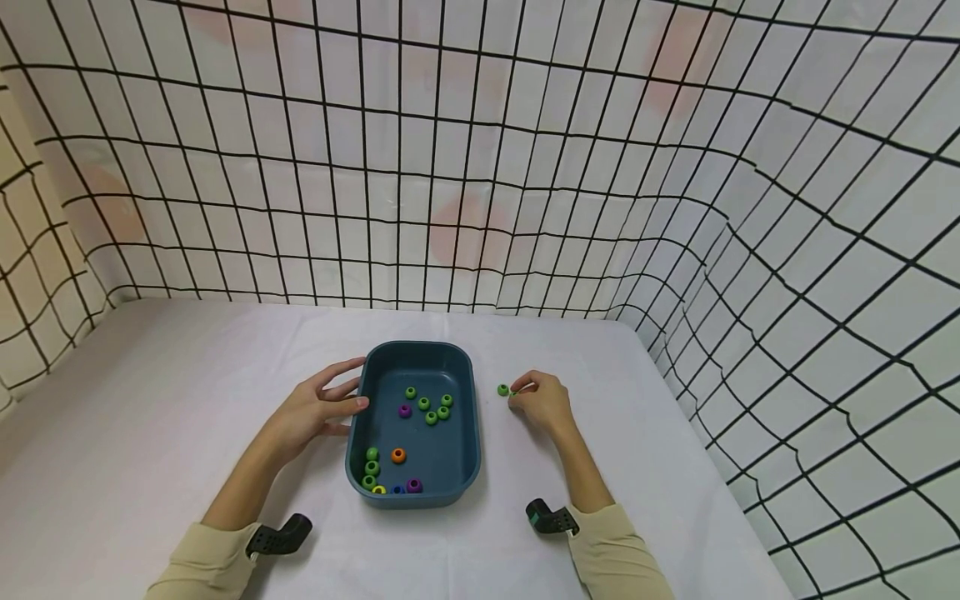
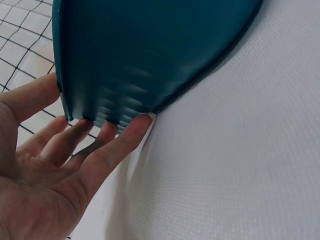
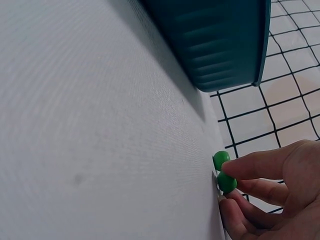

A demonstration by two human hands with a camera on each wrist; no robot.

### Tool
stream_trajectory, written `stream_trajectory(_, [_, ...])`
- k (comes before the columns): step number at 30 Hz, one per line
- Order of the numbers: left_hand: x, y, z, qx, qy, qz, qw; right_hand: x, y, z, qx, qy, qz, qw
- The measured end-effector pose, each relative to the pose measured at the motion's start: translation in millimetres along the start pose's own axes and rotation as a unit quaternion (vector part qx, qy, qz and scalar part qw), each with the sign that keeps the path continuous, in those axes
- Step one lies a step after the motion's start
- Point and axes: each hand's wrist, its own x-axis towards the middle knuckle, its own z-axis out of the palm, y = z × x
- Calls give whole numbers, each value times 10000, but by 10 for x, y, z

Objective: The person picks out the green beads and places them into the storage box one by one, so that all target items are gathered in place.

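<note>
A blue rectangular tray [image 1: 468, 454] stands on the white cloth, with green, purple, orange, yellow and blue beads inside. My left hand [image 1: 300, 417] rests against the tray's left side, its fingers spread along the outer wall [image 2: 125, 55]. To the right of the tray, my right hand [image 1: 543, 400] pinches a green bead [image 3: 227, 183] at the cloth. Another green bead [image 1: 503, 389] lies just left of those fingertips; in the right wrist view this second green bead [image 3: 220, 159] sits close beside the pinched one.
A white cloth [image 1: 600, 358] covers the table. Black wire mesh [image 1: 420, 192] rises behind it and along both sides. Inside the tray, an orange bead [image 1: 398, 456] lies near the front and several green beads lie towards the back.
</note>
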Motion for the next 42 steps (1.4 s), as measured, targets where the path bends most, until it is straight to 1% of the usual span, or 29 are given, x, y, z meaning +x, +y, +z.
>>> stream_trajectory(6, [-1, 2, -1, -50, -22, 11, 10000, -12, -15, 0, 70, 36, 64, 9999])
stream_trajectory(12, [6, -6, -1, -108, -44, 6, 9999, -11, -29, -5, 192, -9, 84, 9998])
stream_trajectory(22, [0, -6, 1, -57, -40, 6, 10000, -25, -110, -26, 328, -32, 92, 9994])
stream_trajectory(27, [4, -19, -5, -53, -33, 20, 10000, -57, -188, -62, 412, -73, -76, 9991])
stream_trajectory(35, [27, -36, -3, -92, 29, -58, 9999, -120, -299, -105, 451, -107, -329, 9984])
stream_trajectory(42, [8, -23, -4, 13, 16, 22, 10000, -174, -381, -143, 553, -216, -531, 9968])
